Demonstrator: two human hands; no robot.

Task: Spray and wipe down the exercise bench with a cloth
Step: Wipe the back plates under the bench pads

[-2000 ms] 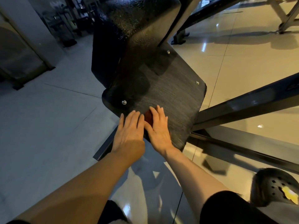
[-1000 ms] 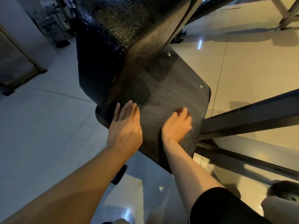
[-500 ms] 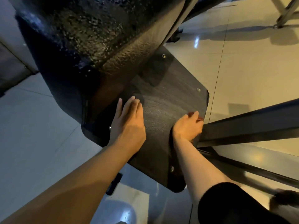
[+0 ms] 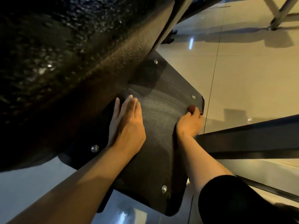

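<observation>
The bench's black padded part [image 4: 68, 65] fills the upper left, close to the camera. Below it lies a dark textured board [image 4: 158, 143] with shiny bolts at its corners. My left hand [image 4: 127, 125] rests flat on the board with straight fingers, next to the pad. My right hand [image 4: 190, 123] is at the board's right edge, fingers curled over a small reddish-brown cloth [image 4: 192, 108], most of which is hidden under the hand. No spray bottle is in view.
A dark metal frame beam [image 4: 252, 138] runs right from the board, with a second bar [image 4: 267, 189] lower down. The glossy tiled floor [image 4: 242, 78] spreads beyond. Legs of another piece of equipment [image 4: 281, 15] stand at the top right.
My right hand has slid the cloth from the board's near middle to its right edge. The left hand has stayed flat on the board. The camera has moved closer under the pad.
</observation>
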